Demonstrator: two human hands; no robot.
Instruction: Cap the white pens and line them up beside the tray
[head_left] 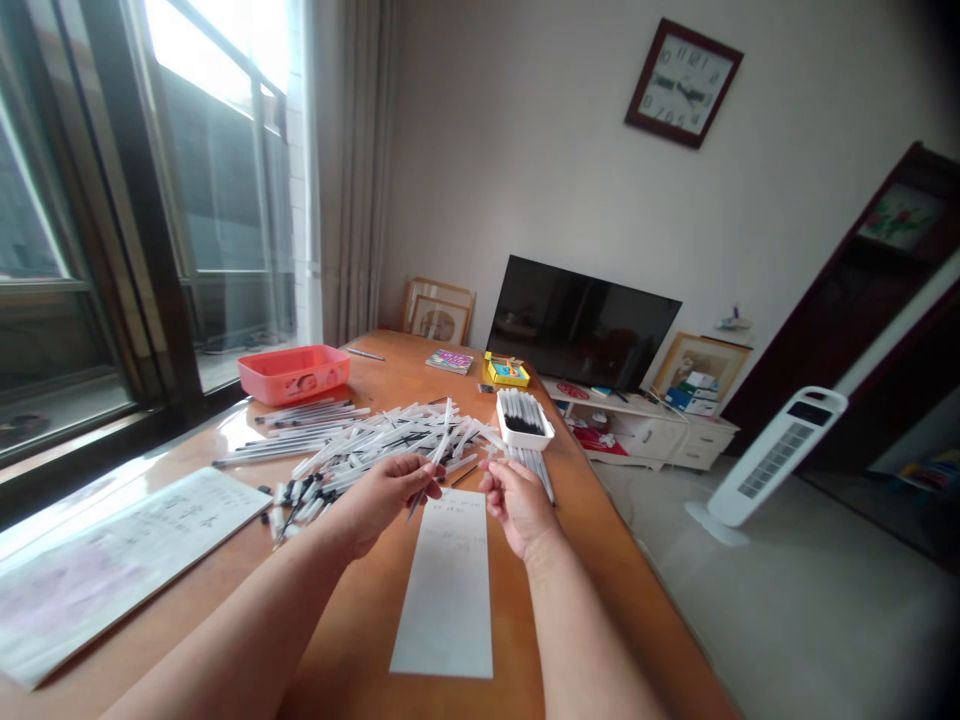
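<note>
My left hand (394, 492) is closed around a slim pen (445, 432) with a whitish translucent barrel, tilted with its upper end pointing away from me. Just to the right, my right hand (521, 505) has its fingers curled together in a pinch; whether anything small is between them I cannot make out. Both hands are above the far end of a white paper strip (444, 610) with faint writing. Beyond them spreads a heap of loose pen barrels (390, 435). Black and white pen caps (296, 500) lie left of my left hand. A white box (529, 438) holds upright-leaning pens behind my right hand.
On the wooden table (600, 610) are a pinkish-red plastic basin (294, 375), a pad with writing (112, 570), a colourful booklet (450, 361) and a yellow box (507, 371). Windows stand at the left. A TV (581, 325) and white tower fan (776, 460) are beyond.
</note>
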